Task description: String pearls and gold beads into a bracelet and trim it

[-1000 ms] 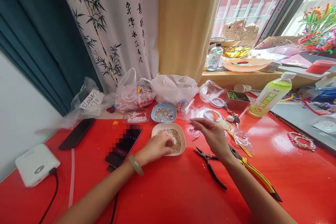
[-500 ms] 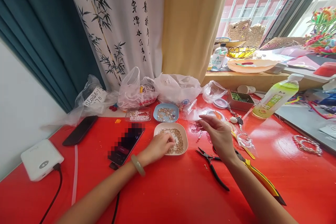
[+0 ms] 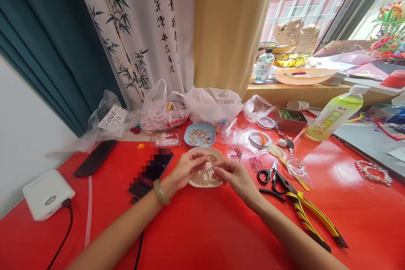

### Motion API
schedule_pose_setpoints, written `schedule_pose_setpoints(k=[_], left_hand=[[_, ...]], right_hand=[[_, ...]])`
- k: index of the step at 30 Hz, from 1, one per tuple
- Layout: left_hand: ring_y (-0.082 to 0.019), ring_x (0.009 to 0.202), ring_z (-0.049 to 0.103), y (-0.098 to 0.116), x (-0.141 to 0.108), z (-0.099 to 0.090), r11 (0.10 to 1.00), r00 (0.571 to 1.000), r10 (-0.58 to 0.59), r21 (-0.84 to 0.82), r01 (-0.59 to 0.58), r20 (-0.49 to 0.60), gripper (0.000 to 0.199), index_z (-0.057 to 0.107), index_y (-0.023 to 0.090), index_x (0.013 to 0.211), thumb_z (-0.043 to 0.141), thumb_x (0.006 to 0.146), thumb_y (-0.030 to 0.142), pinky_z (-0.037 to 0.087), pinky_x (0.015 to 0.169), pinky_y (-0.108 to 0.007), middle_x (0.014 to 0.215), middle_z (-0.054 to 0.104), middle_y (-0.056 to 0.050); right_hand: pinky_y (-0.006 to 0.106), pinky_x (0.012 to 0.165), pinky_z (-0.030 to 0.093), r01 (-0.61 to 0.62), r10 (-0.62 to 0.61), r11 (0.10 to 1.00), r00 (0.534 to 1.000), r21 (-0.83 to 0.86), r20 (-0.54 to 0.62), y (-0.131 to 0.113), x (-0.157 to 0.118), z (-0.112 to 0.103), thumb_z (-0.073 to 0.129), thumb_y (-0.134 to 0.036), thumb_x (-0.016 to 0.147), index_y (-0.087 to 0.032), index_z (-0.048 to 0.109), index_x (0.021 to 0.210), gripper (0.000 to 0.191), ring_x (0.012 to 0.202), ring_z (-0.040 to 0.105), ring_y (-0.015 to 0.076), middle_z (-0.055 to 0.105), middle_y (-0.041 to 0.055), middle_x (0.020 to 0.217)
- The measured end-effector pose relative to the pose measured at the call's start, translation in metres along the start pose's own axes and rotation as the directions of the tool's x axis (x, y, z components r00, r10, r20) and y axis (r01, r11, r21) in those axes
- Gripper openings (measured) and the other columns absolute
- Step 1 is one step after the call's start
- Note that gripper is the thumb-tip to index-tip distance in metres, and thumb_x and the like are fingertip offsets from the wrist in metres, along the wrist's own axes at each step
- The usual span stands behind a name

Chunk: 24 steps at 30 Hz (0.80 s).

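My left hand [image 3: 189, 169], with a pale green bangle [image 3: 161, 193] on its wrist, hovers over the left side of a cream dish [image 3: 218, 150] of small gold beads [image 3: 202, 179]. Its thumb and fingertips are pinched together; whatever they hold is too small to make out. Facing it from the right is my right hand [image 3: 234, 177], above the dish's right edge. Thumb and forefinger are closed in a pinch there too, on something I cannot make out. A small gap separates the two sets of fingertips.
Behind the dish sit a blue dish [image 3: 187, 137] of mixed beads and a clear box [image 3: 153, 138] of pearly beads. Yellow-black pliers [image 3: 311, 215] and scissors [image 3: 268, 175] lie to the right, near a drink bottle [image 3: 335, 116]. A phone [image 3: 158, 173] lies left.
My right hand has moved left and down from beside the scissors to the dish. My left hand has lifted slightly out of the gold beads and turned, its fingertips now facing the right hand.
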<state>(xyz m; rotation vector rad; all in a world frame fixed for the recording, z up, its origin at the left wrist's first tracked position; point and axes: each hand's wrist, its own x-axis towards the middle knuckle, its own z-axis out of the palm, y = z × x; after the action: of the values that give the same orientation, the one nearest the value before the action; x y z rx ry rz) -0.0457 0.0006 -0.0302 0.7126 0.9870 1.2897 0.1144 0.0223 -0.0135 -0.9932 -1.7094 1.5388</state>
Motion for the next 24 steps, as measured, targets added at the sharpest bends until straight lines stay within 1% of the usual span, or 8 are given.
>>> schedule_pose_setpoints(k=[4, 9, 14, 19, 24], left_hand=[[-0.007, 0.065, 0.056, -0.0017, 0.0016, -0.0025, 0.999, 1.000, -0.023, -0.034, 0.023, 0.010, 0.021, 0.061, 0.010, 0.072, 0.072, 0.058, 0.021, 0.044, 0.064, -0.017, 0.073, 0.060, -0.001], [-0.006, 0.065, 0.057, -0.0016, 0.0019, -0.0017, 0.999, 0.999, -0.024, -0.047, 0.026, 0.047, 0.020, 0.062, 0.010, 0.072, 0.073, 0.057, 0.018, 0.044, 0.062, -0.016, 0.073, 0.062, -0.002], [-0.005, 0.064, 0.056, -0.0021, 0.0019, -0.0019, 0.999, 0.998, -0.007, -0.050, 0.010, 0.065, 0.018, 0.062, 0.011, 0.072, 0.072, 0.059, 0.017, 0.043, 0.061, -0.015, 0.071, 0.061, 0.000], [-0.005, 0.063, 0.056, -0.0032, 0.0017, -0.0019, 0.999, 0.995, 0.003, -0.037, 0.001, 0.099, 0.016, 0.061, 0.010, 0.072, 0.070, 0.062, 0.019, 0.043, 0.061, -0.015, 0.071, 0.060, 0.000], [-0.005, 0.063, 0.056, -0.0036, 0.0018, -0.0016, 0.999, 0.994, -0.005, -0.040, 0.009, 0.106, 0.016, 0.062, 0.010, 0.072, 0.070, 0.061, 0.018, 0.043, 0.062, -0.015, 0.072, 0.061, -0.001]], right_hand=[[0.020, 0.046, 0.040, -0.028, 0.027, 0.999, 1.000, 0.036, 0.010, -0.0014, -0.0014, 0.0032, 0.051, -0.025, 0.069, -0.017, 0.055, 0.060, 0.012, 0.046, 0.051, 0.0088, 0.058, -0.0027, 0.052], [0.019, 0.045, 0.037, -0.055, 0.054, 0.998, 0.998, 0.044, 0.031, -0.0030, -0.0031, 0.0031, 0.048, -0.019, 0.067, -0.017, 0.052, 0.058, 0.011, 0.043, 0.045, 0.0075, 0.057, -0.0033, 0.050], [0.019, 0.045, 0.035, -0.078, 0.075, 0.995, 0.996, 0.061, 0.058, -0.0026, -0.0042, 0.0040, 0.048, -0.017, 0.066, -0.017, 0.051, 0.057, 0.010, 0.043, 0.043, 0.0072, 0.056, -0.0036, 0.049], [0.019, 0.047, 0.036, -0.040, 0.033, 0.997, 0.995, 0.073, 0.093, 0.0006, -0.0038, 0.0045, 0.047, -0.016, 0.066, -0.017, 0.052, 0.058, 0.009, 0.044, 0.045, 0.0073, 0.056, -0.0034, 0.050], [0.019, 0.047, 0.036, -0.023, 0.019, 0.998, 0.996, 0.051, 0.092, 0.0043, -0.0016, 0.0045, 0.047, -0.014, 0.067, -0.016, 0.051, 0.059, 0.009, 0.045, 0.045, 0.0070, 0.056, -0.0032, 0.051]])
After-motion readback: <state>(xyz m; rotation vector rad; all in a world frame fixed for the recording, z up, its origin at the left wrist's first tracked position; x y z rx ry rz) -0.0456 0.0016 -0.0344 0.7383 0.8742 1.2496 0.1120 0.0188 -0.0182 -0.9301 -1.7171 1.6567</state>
